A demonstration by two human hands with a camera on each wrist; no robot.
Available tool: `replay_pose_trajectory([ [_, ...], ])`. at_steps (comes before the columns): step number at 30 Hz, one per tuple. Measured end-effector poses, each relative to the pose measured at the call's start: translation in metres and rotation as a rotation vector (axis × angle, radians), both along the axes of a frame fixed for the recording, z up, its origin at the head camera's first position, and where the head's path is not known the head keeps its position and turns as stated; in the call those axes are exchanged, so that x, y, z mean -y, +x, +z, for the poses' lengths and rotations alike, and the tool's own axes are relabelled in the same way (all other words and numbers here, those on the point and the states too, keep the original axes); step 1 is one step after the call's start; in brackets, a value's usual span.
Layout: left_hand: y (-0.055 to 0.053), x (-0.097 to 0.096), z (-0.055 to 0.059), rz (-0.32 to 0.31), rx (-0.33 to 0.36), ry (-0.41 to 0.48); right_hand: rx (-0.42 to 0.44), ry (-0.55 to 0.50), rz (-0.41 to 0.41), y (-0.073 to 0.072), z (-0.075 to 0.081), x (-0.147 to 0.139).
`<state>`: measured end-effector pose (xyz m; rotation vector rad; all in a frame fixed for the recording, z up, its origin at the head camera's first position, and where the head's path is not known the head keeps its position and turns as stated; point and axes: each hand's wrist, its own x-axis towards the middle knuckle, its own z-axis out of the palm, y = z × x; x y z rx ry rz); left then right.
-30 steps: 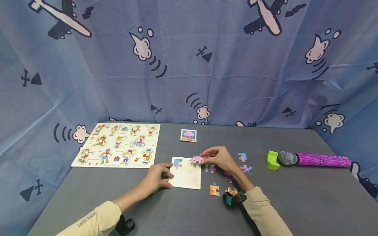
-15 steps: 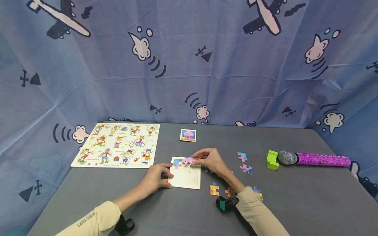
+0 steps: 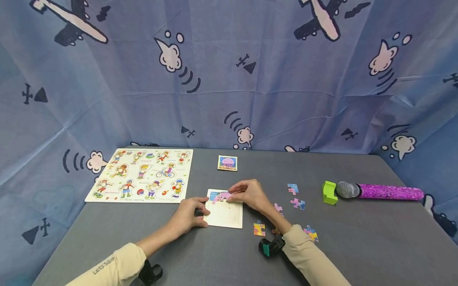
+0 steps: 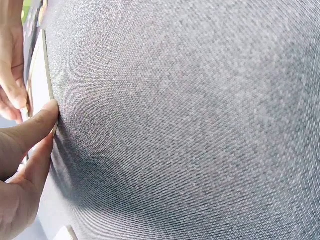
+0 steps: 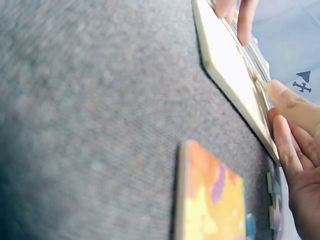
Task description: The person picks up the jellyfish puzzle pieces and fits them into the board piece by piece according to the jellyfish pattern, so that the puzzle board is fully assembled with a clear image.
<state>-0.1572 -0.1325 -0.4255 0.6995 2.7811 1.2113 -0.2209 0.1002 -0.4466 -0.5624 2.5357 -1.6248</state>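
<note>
Head view put the pink piece [image 3: 222,196] on the board [image 3: 223,216] beside the corner piece [image 3: 213,195], just left of the right hand [image 3: 249,194] pinching it narrowly; parted fingers of the left hand [image 3: 187,214] held the board's left edge.

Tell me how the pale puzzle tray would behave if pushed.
The puzzle tray looks stiff, its edges straight without sag. Lying flat and thin, it would probably slide on the table rather than tip. The left hand holds its edge, so it may resist moving.

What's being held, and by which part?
Right hand: a pink jigsaw piece, by its right edge. Left hand: the puzzle board, by its left edge.
</note>
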Motion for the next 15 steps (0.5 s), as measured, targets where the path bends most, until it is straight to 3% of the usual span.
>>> replay_pose_trajectory([
  [15, 0.0006, -0.0021, -0.0006, 0.018, -0.011, -0.001, -0.103, 0.180, -0.021, 0.0001, 0.0064, 0.0091],
])
